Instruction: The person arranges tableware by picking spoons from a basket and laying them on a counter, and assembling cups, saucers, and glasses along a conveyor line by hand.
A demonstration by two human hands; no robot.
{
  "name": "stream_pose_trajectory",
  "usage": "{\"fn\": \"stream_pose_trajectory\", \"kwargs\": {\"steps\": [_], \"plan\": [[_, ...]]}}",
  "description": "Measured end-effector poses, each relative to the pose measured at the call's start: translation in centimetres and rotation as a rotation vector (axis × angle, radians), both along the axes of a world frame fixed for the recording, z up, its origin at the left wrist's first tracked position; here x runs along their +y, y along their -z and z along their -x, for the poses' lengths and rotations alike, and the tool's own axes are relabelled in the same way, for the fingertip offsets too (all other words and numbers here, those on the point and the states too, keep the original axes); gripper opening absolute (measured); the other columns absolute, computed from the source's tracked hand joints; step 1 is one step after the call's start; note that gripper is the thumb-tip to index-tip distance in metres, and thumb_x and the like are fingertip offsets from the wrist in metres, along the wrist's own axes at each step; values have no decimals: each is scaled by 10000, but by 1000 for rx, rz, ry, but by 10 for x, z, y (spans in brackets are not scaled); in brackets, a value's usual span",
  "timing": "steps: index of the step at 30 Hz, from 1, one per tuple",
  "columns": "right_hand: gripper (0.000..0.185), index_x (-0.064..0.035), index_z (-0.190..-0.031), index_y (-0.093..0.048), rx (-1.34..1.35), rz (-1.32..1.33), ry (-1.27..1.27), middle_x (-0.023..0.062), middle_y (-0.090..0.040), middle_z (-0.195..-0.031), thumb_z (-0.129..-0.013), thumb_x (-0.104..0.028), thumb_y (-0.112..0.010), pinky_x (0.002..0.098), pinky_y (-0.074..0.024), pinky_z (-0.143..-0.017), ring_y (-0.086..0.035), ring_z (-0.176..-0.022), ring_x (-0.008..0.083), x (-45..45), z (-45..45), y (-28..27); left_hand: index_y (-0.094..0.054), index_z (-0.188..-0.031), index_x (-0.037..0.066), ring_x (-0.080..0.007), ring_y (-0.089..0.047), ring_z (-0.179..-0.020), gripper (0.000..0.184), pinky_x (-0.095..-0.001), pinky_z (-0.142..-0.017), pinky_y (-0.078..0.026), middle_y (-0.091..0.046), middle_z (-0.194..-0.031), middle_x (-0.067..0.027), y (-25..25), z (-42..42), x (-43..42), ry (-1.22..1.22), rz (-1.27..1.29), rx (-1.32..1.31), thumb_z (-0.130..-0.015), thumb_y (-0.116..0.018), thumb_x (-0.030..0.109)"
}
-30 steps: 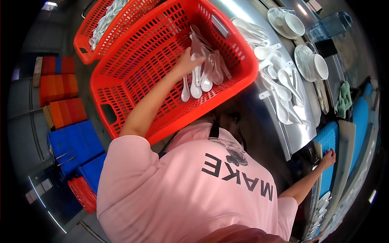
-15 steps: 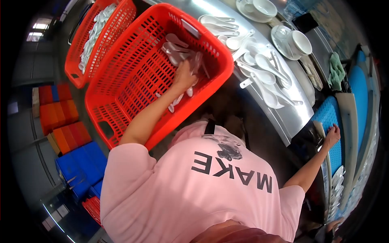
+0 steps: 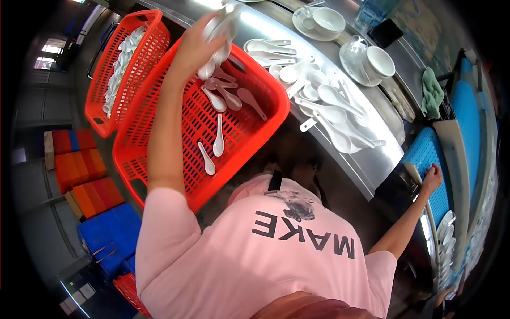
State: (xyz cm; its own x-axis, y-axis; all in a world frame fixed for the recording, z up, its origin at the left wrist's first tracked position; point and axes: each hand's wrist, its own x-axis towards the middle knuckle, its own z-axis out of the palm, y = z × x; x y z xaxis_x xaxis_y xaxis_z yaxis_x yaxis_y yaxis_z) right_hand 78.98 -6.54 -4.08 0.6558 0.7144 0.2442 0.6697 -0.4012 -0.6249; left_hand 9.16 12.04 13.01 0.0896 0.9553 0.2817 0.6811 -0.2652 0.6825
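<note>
My left hand [image 3: 190, 49] is closed round a bunch of white soup spoons [image 3: 220, 40], raised above the far end of a large red plastic basket [image 3: 127, 154]. The bunch is slightly blurred. Below it, several white spoons [image 3: 214, 100] lie loose on the basket floor, and two more [image 3: 218, 135] lie nearer to me. My right hand [image 3: 433, 179] is away to the right, resting with bent fingers on a blue textured belt [image 3: 425, 150]. It appears to hold nothing. A heap of white spoons [image 3: 332, 95] lies on the steel counter [image 3: 366, 173] between my hands.
A second red basket [image 3: 154, 64] with white spoons stands at the left. Stacked bowls and plates [image 3: 366, 66] sit farther back on the counter, near a green cloth [image 3: 431, 93]. Blue bins [image 3: 109, 234] and orange bins [image 3: 79, 165] line the left floor. More white pieces lie beside the belt.
My left hand has risen out of the red basket toward its far rim, bringing a bunch of spoons up with it. My right hand stays at the blue belt.
</note>
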Motion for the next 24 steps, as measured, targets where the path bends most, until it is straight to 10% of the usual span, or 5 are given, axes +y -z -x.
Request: {"fn": "stream_pose_trajectory", "kwargs": {"steps": [8,11,16,21,24], "plan": [[214,1,-879,-616,-48,-13,-13,69,-580,-644,-783,-105,-457,243,-456,-527,-536,-538,117,0,4,-4,-493,-1116,116,-274,-563,-820,479,-359,-707,-461,-572,-960,-159,69,-39,155,322,343,546,-643,-563,96],[217,0,-891,-614,-9,7,1,66,-577,-651,-783,-109,-460,242,-457,-530,-534,-543,122,0,10,-7,-473,-1162,118,-305,-521,-979,561,-362,-818,-439,-528,-1104,-159,70,-49,144,380,530,740,-625,-629,161],[223,-10,-908,-621,33,9,6,69,-595,-686,-784,-117,-469,243,-460,-546,-538,-560,126,-3,-5,2,-534,-1095,57,-295,-507,-1025,432,-352,-893,-390,-548,-1091,-138,51,9,92,303,-102,482,-693,-607,199],[245,-23,-931,-629,-52,67,44,80,-613,-696,-787,-133,-465,253,-470,-569,-562,-571,135,2,8,-8,-576,-956,30,-278,-532,-952,302,-345,-819,-426,-570,-994,-143,60,84,2,163,499,709,-664,-607,100],[247,-25,-931,-630,-100,89,31,85,-618,-696,-784,-136,-466,260,-472,-572,-572,-578,138,1,9,-11,-440,-1143,7,-342,-446,-1026,656,-389,-858,-394,-447,-1070,-189,125,87,-29,345,250,915,-558,-697,155]]}}
